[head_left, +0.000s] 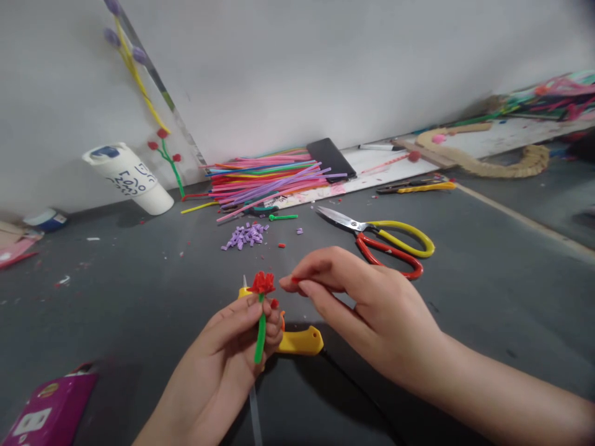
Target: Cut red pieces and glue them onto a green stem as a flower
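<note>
My left hand (232,341) pinches the green stem of a small pipe-cleaner flower (263,282) with a red, petalled head. A yellow hot glue gun (300,342) is partly hidden behind that hand, its nozzle pointing up beside the flower; whether my fingers also touch it I cannot tell. Just right of the flower, my right hand (357,297) holds a small red pipe-cleaner piece (295,280) between thumb and index finger, apart from the flower head. Beyond the hands lie a pile of short purple pieces (245,236) and a single red bit (281,245).
Scissors (372,235) with yellow and red handles lie beyond my right hand. A bundle of coloured pipe cleaners (264,179) and a black phone-like slab (331,160) lie by the wall. A white cup (130,179) leans at left; a purple power strip (51,406) sits front left.
</note>
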Action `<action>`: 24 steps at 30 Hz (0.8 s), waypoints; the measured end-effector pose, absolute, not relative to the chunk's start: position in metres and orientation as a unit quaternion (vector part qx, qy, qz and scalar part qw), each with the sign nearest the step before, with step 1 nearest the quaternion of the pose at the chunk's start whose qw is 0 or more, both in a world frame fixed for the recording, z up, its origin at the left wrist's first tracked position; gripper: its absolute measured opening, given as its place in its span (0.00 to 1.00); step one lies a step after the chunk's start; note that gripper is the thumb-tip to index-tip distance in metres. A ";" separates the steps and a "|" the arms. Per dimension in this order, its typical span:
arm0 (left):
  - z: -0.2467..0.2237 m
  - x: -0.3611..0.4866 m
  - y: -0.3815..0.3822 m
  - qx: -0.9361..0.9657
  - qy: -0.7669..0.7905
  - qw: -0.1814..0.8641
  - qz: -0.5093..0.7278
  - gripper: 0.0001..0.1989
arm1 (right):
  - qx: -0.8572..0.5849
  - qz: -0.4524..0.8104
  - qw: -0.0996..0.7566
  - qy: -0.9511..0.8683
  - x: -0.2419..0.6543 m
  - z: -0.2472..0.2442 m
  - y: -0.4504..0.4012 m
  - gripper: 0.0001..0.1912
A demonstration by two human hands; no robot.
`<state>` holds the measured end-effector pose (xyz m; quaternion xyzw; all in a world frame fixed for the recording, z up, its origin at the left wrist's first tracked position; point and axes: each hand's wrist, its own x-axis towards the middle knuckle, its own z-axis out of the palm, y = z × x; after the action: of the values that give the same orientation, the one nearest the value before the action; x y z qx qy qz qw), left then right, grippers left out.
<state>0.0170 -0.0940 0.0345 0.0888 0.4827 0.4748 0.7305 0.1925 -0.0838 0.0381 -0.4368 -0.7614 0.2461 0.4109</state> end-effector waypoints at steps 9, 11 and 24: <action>0.034 0.022 -0.099 0.162 0.435 0.754 0.465 0.02 | -0.417 0.182 0.417 -0.787 0.187 0.034 -0.088 0.04; 0.034 0.023 -0.100 0.165 0.430 0.760 0.460 0.02 | -0.416 0.166 0.417 -0.791 0.187 0.032 -0.088 0.04; 0.032 0.022 -0.099 0.142 0.438 0.760 0.459 0.03 | -0.393 0.112 0.404 -0.819 0.185 0.027 -0.088 0.08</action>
<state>0.0218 -0.0985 0.0320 0.1415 0.4376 0.4587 0.7603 0.1853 -0.0875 0.0273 -0.3926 -0.8186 0.1117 0.4042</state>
